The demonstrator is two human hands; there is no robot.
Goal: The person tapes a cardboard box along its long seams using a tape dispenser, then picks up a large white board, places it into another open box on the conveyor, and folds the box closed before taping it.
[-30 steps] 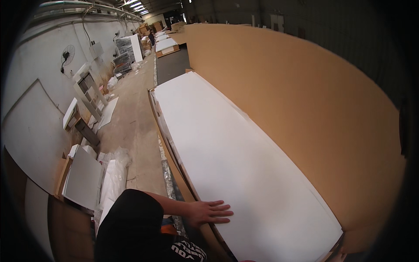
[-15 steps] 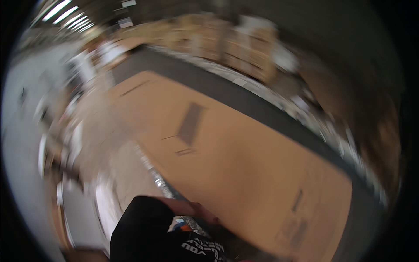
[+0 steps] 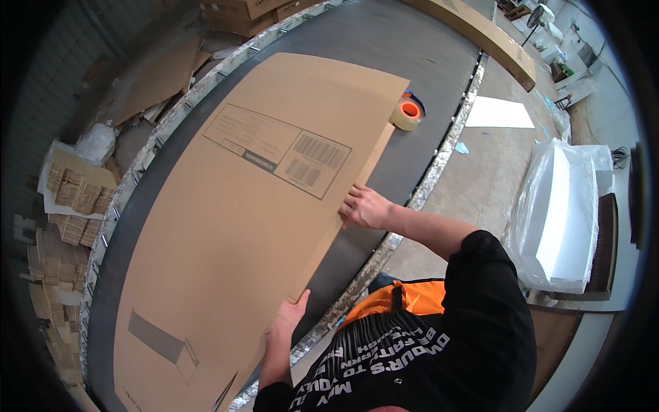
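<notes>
A long, flat brown cardboard box (image 3: 206, 226) lies across the dark conveyor belt (image 3: 439, 41), with a printed label panel and barcodes on top. My right hand (image 3: 366, 206) has its fingers curled around the box's near edge, beside the label panel. Farther left along that edge, my left hand (image 3: 288, 317) presses its thumb against the side; its other fingers are mostly hidden by the cardboard. Past my right hand, against the box's far right end, a tape dispenser (image 3: 407, 115) with an orange core and a blue part rests on the belt.
Metal side rails (image 3: 439, 161) border the belt. Another long carton (image 3: 480, 38) lies across it farther off. Stacked cardboard (image 3: 79, 196) stands beyond the left rail. Plastic-wrapped white panels (image 3: 559, 213) are at the right, and a white sheet (image 3: 499, 113) lies on the floor.
My view has swung round and sharpened from a blur. Both hands now show on the box's near edge, where one blurred hand showed before. The tape dispenser has come into view.
</notes>
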